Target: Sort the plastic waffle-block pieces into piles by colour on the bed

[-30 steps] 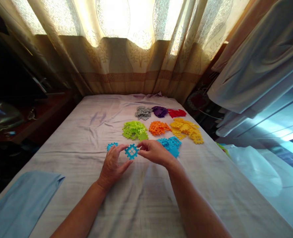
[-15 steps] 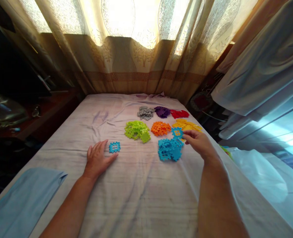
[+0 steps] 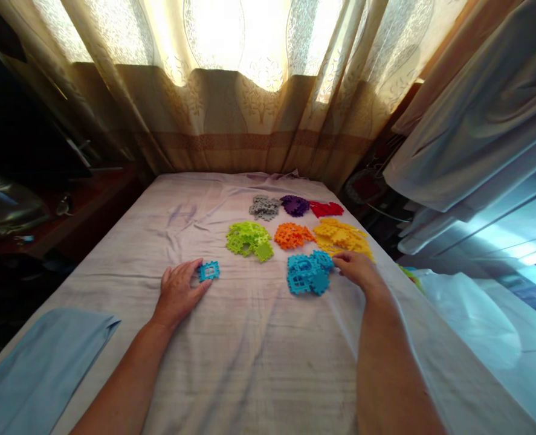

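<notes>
A blue square interlocking tile with a window-like centre (image 3: 209,271) lies flat on the bed sheet. My left hand (image 3: 181,293) rests on the sheet at its left side, fingers apart, with the index finger and thumb at the tile's edges. My right hand (image 3: 357,269) pinches the edge of another blue interlocking tile (image 3: 324,260), low over the right side of the blue tile pile (image 3: 306,279). Part of that tile merges with the pile, so I cannot tell whether it touches the others.
Behind the blue pile lie orange tiles (image 3: 292,235) and yellow tiles (image 3: 340,235). Lime green tiles (image 3: 248,239) sit left of them. Grey (image 3: 264,208), purple (image 3: 295,205) and red tiles (image 3: 326,209) line the back. A folded blue cloth (image 3: 45,356) lies at left.
My right hand has lowered its blue tile from above the blue pile down to the pile's right side. My left hand has shifted slightly against the single blue tile.
</notes>
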### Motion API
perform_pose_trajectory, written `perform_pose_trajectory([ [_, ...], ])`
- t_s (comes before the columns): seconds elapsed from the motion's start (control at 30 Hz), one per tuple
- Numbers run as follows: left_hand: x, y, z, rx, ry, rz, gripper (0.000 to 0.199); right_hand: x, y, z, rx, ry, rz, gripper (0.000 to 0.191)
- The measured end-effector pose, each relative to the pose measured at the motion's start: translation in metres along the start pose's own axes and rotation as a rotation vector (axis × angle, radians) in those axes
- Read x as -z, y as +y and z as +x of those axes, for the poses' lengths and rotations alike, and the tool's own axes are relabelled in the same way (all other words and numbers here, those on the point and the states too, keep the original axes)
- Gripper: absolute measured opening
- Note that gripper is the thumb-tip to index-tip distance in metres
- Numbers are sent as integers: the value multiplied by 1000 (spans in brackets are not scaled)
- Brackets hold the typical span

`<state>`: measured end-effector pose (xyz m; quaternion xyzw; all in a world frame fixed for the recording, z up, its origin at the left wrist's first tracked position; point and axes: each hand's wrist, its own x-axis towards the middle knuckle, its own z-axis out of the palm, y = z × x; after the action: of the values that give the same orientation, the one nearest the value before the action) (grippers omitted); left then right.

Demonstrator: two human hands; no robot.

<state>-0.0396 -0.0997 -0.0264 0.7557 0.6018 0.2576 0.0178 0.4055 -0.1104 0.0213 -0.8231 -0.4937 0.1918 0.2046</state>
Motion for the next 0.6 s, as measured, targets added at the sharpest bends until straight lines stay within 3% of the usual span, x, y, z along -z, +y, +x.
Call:
perform_pose_trajectory([
  [0.1, 2, 2, 2, 12, 7, -38, 48, 2, -3, -2, 34, 49, -74, 21],
  [0.2, 3, 17, 5, -46, 25, -133, 53, 2, -8, -4, 76, 68, -64, 23],
  [0.43, -25, 108, 9, -311, -71, -357, 57, -2, -5, 0, 53, 48, 6, 22],
  [0.6, -51, 154, 16, -337, -98, -422, 65, -4, 2, 2, 53, 94, 94, 21],
])
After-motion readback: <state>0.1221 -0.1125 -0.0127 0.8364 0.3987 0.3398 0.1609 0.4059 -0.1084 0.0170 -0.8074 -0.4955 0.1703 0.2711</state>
